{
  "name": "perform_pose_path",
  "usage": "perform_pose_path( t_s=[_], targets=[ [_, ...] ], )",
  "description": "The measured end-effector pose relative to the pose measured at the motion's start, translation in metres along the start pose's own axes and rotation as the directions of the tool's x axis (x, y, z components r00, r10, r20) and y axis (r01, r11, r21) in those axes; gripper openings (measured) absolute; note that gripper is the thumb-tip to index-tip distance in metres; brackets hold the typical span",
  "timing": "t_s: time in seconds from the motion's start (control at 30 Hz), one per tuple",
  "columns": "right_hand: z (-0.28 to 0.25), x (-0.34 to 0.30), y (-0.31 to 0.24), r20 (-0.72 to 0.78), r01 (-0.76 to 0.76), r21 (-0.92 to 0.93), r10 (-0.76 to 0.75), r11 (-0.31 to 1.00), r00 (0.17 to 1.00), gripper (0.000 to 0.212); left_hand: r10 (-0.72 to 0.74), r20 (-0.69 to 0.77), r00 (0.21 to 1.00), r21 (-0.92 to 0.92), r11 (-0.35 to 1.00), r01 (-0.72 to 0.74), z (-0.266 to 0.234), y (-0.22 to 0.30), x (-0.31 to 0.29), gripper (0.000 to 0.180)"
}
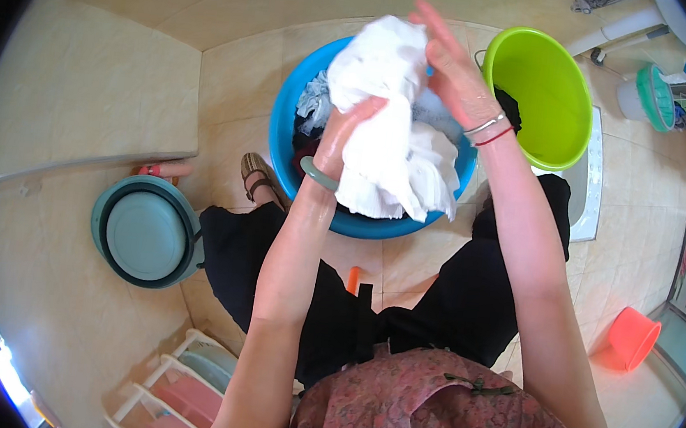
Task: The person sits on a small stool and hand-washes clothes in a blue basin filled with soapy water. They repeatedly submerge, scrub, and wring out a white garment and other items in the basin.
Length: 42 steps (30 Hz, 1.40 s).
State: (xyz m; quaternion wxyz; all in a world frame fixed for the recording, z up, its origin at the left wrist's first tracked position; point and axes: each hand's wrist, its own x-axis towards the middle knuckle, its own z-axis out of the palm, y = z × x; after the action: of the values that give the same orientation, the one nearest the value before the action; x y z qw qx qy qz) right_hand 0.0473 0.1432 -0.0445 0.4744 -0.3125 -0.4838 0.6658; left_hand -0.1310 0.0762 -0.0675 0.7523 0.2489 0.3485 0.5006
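A wet white garment point(382, 61) is bunched up above a round blue basin point(368, 228), its lower part draping down over the basin's near side. My left hand point(342, 135), with a green bangle at the wrist, grips the cloth from the left, the thumb lying across it. At the cloth's right edge, my right hand point(464, 85) is raised with its fingers apart and holds nothing; a silver bracelet and a red string circle that wrist. Inside the basin are suds point(437, 114), a pale grey-blue cloth point(314, 104) and dark fabric partly hidden by my left arm.
Right of the basin stands a lime-green bucket point(553, 102) with dark cloth point(508, 110) in it. A grey-green basin point(147, 236) is at the left wall. A white rack point(145, 400) stands lower left, a coral bucket point(635, 341) lower right. My legs flank the blue basin.
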Motion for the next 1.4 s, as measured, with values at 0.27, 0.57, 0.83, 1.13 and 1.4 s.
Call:
perform_pose_path(
  t_s=[0.27,0.57,0.83,1.13,1.4],
  targets=[
    [0.024,-0.007,-0.007,-0.104,0.023,-0.145,-0.038,0.989,0.994,0.052,0.192,0.019,0.981,0.57,0.804,-0.168,0.028,-0.021,-0.004,0.052],
    [0.029,-0.009,0.029,-0.314,0.081,-0.44,-0.238,0.894,0.919,0.035,0.325,-0.019,0.945,0.86,0.487,-0.15,0.019,-0.057,-0.001,0.045],
    [0.027,-0.008,0.057,-0.324,-0.101,-0.808,-0.295,0.58,0.899,0.038,0.377,-0.154,0.913,0.885,0.463,-0.042,0.004,-0.085,0.005,0.053],
    [0.003,0.0,0.025,-0.052,-0.092,-0.013,0.092,0.996,0.994,0.086,0.026,-0.089,0.996,0.361,0.933,0.008,-0.02,-0.031,0.001,0.051],
    [-0.007,-0.004,0.021,0.211,-0.132,0.423,0.045,0.896,0.976,0.083,-0.278,0.132,0.951,0.154,0.954,0.257,-0.032,-0.015,-0.012,0.064]
  ],
)
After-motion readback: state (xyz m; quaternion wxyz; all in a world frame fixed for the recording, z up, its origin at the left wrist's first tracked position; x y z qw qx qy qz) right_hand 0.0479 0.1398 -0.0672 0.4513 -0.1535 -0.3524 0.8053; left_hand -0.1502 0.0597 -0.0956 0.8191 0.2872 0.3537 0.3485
